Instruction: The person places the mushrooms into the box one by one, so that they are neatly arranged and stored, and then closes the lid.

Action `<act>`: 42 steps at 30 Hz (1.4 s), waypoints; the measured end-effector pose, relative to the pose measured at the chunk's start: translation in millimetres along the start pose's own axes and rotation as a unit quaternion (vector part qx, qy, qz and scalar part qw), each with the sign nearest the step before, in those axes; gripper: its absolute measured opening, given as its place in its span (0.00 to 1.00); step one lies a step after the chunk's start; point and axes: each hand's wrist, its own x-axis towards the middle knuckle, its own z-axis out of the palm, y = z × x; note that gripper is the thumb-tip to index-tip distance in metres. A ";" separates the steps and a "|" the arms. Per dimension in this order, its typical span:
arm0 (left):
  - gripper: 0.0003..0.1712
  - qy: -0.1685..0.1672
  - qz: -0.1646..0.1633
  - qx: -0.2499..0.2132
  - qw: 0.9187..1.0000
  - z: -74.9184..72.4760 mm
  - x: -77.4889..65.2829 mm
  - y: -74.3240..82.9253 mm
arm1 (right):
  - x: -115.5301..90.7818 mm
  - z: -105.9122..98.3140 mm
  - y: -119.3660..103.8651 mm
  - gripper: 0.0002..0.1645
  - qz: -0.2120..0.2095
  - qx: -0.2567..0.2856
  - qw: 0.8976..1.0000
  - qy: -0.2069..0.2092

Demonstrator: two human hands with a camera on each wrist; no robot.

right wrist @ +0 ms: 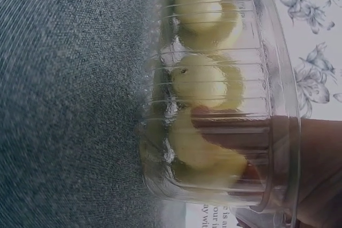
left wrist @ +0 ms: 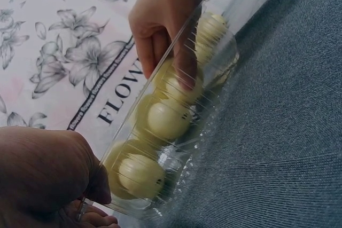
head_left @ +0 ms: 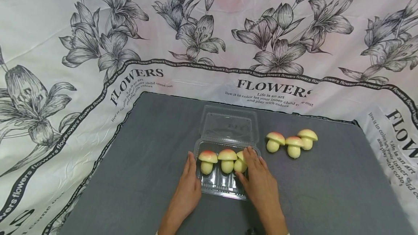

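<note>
A clear hinged plastic box [head_left: 222, 192] lies on the table with its lid [head_left: 228, 124] folded back. Three yellow mushroom-shaped pieces stand in a row inside it: a left mushroom [head_left: 207, 158], a middle mushroom [head_left: 227, 157] and a right mushroom [head_left: 240, 164], their caps tinged red. My left hand [head_left: 183, 193] is at the box's left side, pinching the rim between thumb and fingers in the left wrist view. Reaching into the box's right end, my right hand [head_left: 262, 186] holds the right mushroom, partly covering it. Through the wall in the right wrist view, fingers [right wrist: 230, 132] show against that mushroom [right wrist: 197, 148].
To the right of the box, three more mushrooms [head_left: 294, 147] sit close together on the dark grey table [head_left: 156, 130]. A white flower-printed cloth [head_left: 196, 75] rises behind and beside the table. A small dark object [head_left: 250, 231] shows at the near edge.
</note>
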 end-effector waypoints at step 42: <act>0.42 -0.011 -0.005 -0.013 1.000 -0.2 -0.7 -0.6 | 18.4 -35.6 51.8 0.40 0.094 0.091 0.989 0.063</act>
